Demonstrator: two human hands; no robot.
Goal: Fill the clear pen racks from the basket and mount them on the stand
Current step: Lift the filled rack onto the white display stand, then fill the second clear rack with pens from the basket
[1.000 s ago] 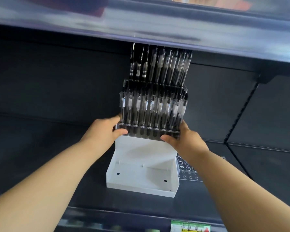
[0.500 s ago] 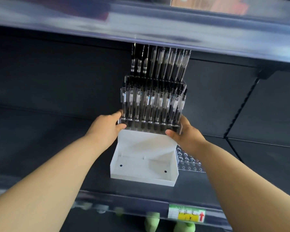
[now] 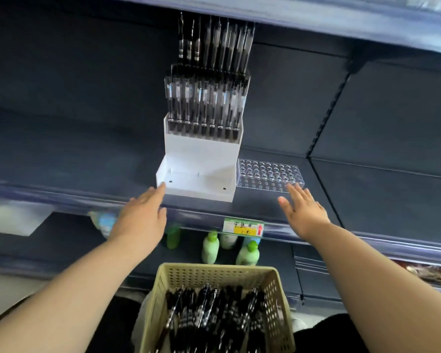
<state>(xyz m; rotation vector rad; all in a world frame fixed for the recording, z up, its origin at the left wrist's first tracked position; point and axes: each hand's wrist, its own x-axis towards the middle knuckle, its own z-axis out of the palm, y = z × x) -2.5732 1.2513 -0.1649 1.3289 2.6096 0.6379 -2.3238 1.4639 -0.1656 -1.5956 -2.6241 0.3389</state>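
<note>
Head view. Left hand (image 3: 140, 217): fingers straight, slightly spread, holding nothing, tips at the front left corner of the white stand (image 3: 199, 159); contact cannot be confirmed. Right hand (image 3: 304, 212): likewise flat and holding nothing.

The empty clear rack (image 3: 267, 175) lies flat on the shelf (image 3: 367, 189) immediately beyond the right fingertips. Its long axis runs across them, left to right, and it sits just beside the stand. The right hand is the nearer, and is judged the one to take it.

Two filled racks (image 3: 205, 105) stand upright on the stand, above and beyond both sets of fingers; the lowest tier is bare. The basket (image 3: 214, 276) sits below and behind the wrists, holding a heap of black pens (image 3: 214, 322).
</note>
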